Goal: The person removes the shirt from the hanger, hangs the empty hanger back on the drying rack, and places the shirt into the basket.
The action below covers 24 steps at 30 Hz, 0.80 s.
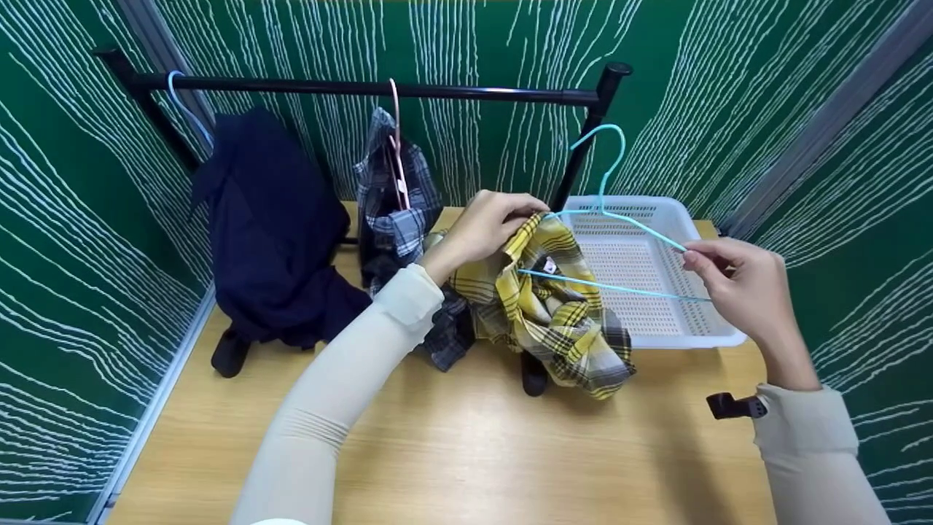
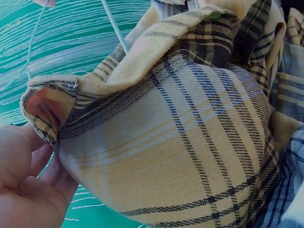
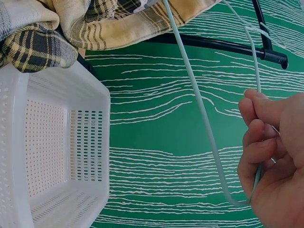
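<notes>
A yellow and black plaid shirt [image 1: 561, 321] hangs partly on a light-blue hanger [image 1: 641, 227], whose left arm runs inside the collar. My left hand [image 1: 490, 226] pinches the shirt's edge near the hanger's left shoulder; in the left wrist view, thumb and fingers [image 2: 38, 161] close on the cloth. My right hand [image 1: 751, 281] grips the bare right end of the hanger. In the right wrist view, the right hand [image 3: 275, 147] has its fingers curled round the wire. The hanger's hook points up, apart from the rail.
A black rack rail [image 1: 481, 90] spans the back. On it hang a dark navy garment [image 1: 270, 226] on a blue hanger and a grey-blue plaid shirt [image 1: 401, 219] on a pink hanger. Behind the held hanger, a white plastic basket [image 1: 700, 340] stands on the wooden table [image 1: 466, 452].
</notes>
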### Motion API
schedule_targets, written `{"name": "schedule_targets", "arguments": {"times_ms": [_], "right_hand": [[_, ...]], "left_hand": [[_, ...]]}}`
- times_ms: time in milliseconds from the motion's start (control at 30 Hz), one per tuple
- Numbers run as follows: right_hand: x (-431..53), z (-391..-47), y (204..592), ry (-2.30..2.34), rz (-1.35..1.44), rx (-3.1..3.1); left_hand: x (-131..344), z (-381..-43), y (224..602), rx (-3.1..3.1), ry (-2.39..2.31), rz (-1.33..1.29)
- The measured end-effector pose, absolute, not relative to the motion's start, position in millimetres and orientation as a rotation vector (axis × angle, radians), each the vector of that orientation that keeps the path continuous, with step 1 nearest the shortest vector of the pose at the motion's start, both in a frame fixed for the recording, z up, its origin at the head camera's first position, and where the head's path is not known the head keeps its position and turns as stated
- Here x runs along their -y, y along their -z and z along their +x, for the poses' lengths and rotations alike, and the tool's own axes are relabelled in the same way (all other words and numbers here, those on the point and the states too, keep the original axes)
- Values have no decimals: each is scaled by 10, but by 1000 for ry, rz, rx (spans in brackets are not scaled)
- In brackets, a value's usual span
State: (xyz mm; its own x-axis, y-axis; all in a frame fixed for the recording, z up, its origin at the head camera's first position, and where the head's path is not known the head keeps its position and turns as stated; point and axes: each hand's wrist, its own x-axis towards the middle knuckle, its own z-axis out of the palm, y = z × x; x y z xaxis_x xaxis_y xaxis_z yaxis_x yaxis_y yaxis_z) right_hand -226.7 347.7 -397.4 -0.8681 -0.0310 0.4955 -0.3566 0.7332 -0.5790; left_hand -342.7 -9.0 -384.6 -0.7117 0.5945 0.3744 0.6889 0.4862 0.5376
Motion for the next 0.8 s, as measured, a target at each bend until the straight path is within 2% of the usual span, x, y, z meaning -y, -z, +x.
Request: {"name": "schedule_targets", "arguments": {"times_ms": [800], "right_hand": [[-3658, -2224, 3981, -922, 227, 2457]], "left_hand": [[218, -3532, 4120, 2677, 866, -996]]}}
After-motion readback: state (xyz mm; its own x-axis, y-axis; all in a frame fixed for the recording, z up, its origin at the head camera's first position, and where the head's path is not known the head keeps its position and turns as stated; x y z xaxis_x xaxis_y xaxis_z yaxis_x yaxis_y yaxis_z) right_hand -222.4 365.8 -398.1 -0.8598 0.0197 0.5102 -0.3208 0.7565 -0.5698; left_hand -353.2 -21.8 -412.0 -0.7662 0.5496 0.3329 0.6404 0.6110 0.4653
